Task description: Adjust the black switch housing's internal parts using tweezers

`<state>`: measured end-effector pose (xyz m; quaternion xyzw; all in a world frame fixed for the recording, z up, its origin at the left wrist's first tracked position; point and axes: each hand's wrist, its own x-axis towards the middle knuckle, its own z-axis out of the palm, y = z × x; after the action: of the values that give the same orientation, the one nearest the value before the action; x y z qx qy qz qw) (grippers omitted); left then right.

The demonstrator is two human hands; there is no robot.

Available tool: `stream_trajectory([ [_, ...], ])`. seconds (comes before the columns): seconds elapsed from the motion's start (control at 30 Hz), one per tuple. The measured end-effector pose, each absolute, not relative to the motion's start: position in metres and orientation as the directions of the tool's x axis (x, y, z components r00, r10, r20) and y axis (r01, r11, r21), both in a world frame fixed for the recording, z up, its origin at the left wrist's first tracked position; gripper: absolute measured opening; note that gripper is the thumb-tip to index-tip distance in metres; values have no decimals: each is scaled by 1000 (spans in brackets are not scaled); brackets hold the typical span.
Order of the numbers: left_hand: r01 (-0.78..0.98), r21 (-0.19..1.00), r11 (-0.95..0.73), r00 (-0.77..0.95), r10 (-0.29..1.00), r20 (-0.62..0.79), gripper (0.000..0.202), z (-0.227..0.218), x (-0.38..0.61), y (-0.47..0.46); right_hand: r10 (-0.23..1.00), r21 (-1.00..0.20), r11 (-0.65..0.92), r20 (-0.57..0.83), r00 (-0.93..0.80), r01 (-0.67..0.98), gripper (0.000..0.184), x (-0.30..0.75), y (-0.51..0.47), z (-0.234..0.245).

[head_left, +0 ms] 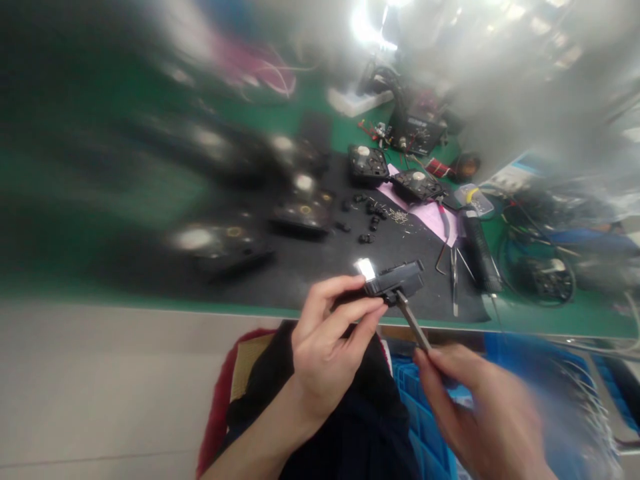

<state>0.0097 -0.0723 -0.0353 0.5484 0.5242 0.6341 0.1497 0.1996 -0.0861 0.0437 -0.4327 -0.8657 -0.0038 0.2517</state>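
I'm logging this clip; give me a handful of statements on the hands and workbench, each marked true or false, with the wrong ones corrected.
1. The left hand holds a black housing. True.
2. The right hand is empty. False: it grips a metal tool, its tip at the housing.
3. Small black parts lie on the black mat. True.
4. The tabletop around the mat is white. False: it is green.
5. Pink paper lies on the mat. True.
6. The blue crate stands on the mat. False: it is below the tabletop's edge.
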Motion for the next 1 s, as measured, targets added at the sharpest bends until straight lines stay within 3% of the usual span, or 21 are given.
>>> stream_trajectory([
  [0.17, 398, 822, -408, -350, 761, 547, 22, -34, 10, -72, 764, -260, 602, 462, -450, 755, 7, 201, -91, 46],
  [0.33, 400, 820, -410, -346, 760, 550, 22, -35, 10, -73, 820, -229, 534, 376, -432, 814, 11, 198, -82, 70],
  [0.6, 437, 796, -418, -337, 744, 576, 24, -36, 10, -73, 787, -154, 513, 478, -391, 844, 7, 178, -63, 85],
  [0.77, 421, 806, -416, -343, 749, 567, 23, -35, 10, -72, 804, -171, 521, 425, -415, 836, 6, 186, -74, 68],
  [0.9, 388, 827, -408, -364, 756, 544, 24, -35, 11, -72, 791, -257, 577, 411, -453, 775, 4, 200, -89, 38],
  [1.0, 389, 828, -404, -374, 752, 543, 24, -35, 11, -71, 836, -298, 517, 380, -397, 802, 11, 208, -98, 28],
])
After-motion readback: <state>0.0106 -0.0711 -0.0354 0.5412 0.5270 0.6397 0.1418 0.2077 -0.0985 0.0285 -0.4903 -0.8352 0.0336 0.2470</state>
